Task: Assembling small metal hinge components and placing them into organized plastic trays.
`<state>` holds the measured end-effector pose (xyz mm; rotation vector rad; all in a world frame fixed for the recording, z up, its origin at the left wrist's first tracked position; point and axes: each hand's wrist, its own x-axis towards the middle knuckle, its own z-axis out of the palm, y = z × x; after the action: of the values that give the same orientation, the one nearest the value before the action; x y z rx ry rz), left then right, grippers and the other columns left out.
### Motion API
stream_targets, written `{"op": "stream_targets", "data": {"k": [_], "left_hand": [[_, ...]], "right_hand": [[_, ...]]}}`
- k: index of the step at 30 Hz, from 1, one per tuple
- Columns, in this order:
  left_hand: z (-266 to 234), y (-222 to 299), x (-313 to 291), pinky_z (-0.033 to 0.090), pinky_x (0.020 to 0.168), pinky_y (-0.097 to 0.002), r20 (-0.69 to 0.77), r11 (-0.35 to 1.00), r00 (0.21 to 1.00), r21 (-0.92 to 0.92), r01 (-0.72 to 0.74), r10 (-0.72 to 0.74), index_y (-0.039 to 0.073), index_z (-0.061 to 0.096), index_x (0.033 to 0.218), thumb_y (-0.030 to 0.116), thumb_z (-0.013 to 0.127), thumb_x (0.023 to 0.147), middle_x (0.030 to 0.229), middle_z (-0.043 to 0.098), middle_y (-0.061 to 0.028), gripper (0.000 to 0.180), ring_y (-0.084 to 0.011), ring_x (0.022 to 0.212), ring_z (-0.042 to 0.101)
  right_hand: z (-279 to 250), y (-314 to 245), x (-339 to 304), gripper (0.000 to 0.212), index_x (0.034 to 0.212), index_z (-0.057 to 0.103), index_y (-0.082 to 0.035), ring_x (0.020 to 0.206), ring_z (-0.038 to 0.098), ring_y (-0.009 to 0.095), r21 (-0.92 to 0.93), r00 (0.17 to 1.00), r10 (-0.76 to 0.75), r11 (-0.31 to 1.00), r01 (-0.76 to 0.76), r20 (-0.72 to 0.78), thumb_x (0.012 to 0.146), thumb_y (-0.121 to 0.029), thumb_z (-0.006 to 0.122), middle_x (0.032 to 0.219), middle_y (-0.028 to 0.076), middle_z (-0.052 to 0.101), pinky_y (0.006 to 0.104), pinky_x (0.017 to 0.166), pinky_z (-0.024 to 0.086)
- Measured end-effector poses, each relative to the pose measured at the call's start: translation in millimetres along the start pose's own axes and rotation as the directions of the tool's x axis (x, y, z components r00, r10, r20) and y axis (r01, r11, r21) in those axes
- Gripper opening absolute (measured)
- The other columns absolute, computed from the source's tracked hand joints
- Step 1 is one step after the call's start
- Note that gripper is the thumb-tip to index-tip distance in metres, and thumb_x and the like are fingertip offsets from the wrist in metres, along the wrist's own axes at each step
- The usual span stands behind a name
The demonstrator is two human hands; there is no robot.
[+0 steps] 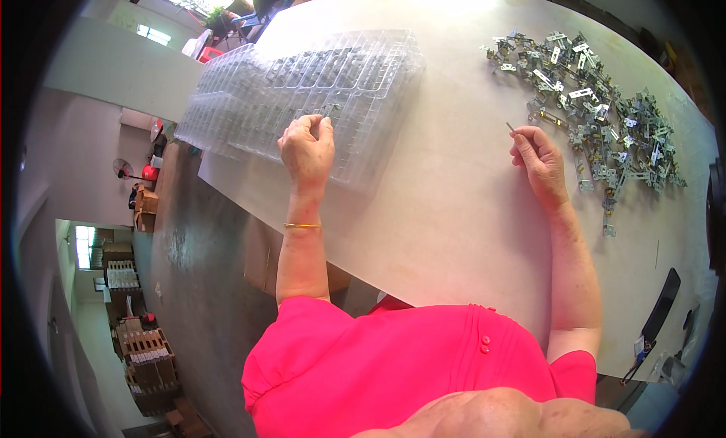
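Observation:
My left hand (308, 150) is raised over a stack of clear plastic trays (355, 147) with many compartments. Its thumb and fingers pinch a small metal part (330, 108), too small to make out in detail. On the right, my right hand (543, 168) grips a short thin metal piece (510, 125) that sticks out past the fingertips. Just beyond that hand lies a loose pile of small metal brackets (601, 109), silvery with some brass-coloured bits. Dark metal parts show in several of the far tray compartments.
The pale tabletop (439, 226) spreads between trays and pile. A long black object (660, 305) lies near the table's right edge. Stacked cardboard boxes (147, 347) stand at the left, across the grey floor (197, 264). A red stool (210, 54) is beyond the trays.

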<state>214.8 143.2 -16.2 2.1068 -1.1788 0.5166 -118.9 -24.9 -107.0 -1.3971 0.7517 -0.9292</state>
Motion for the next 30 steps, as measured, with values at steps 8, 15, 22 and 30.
{"op": "stream_targets", "data": {"k": [8,15,22,30], "left_hand": [[-3,5,-4,0.043,0.087,-0.0407,0.116,0.979,0.992,0.205,0.018,-0.043,0.008,0.072,0.092,0.021,0.07,0.084,0.089,0.065,-0.0063,0.015,-0.0257,0.091,0.061],[2,14,-7,0.043,0.087,-0.0412,0.033,0.988,0.999,0.154,-0.017,0.012,0.009,0.072,0.092,0.02,0.071,0.083,0.094,0.065,-0.0073,0.014,-0.0252,0.092,0.06],[13,95,-15,0.043,0.085,-0.0398,0.004,0.966,0.966,-0.003,-0.26,0.26,0.008,0.07,0.089,0.008,0.072,0.081,0.089,0.065,-0.0054,0.009,-0.0244,0.091,0.06],[96,202,-22,0.043,0.083,-0.0383,0.065,0.73,0.786,-0.426,-0.535,0.615,0.007,0.069,0.088,0.007,0.07,0.081,0.09,0.066,-0.007,0.007,-0.0263,0.09,0.061]], "right_hand": [[0,-1,-1,0.012,0.104,0.065,-0.007,0.07,0.057,0.006,-0.002,1.0,-0.003,1.0,0.003,0.015,0.099,-0.017,0.06,0.08,-0.002,0.062,0.0207,0.065,0.049],[-1,-4,-3,0.012,0.103,0.066,-0.005,0.07,0.057,0.006,-0.027,1.0,-0.012,1.0,0.012,0.003,0.099,-0.015,0.059,0.079,-0.001,0.062,0.0207,0.063,0.048],[2,0,-5,0.007,0.098,0.069,-0.006,0.074,0.059,0.008,-0.096,0.985,-0.056,0.993,0.072,0.164,0.093,-0.01,0.065,0.081,0.0,0.065,0.0239,0.066,0.049],[-2,-12,-10,0.008,0.092,0.071,-0.008,0.08,0.066,0.026,-0.35,0.925,-0.222,0.878,0.327,0.309,0.084,-0.01,0.069,0.089,0.007,0.069,0.0345,0.073,0.052]]}}
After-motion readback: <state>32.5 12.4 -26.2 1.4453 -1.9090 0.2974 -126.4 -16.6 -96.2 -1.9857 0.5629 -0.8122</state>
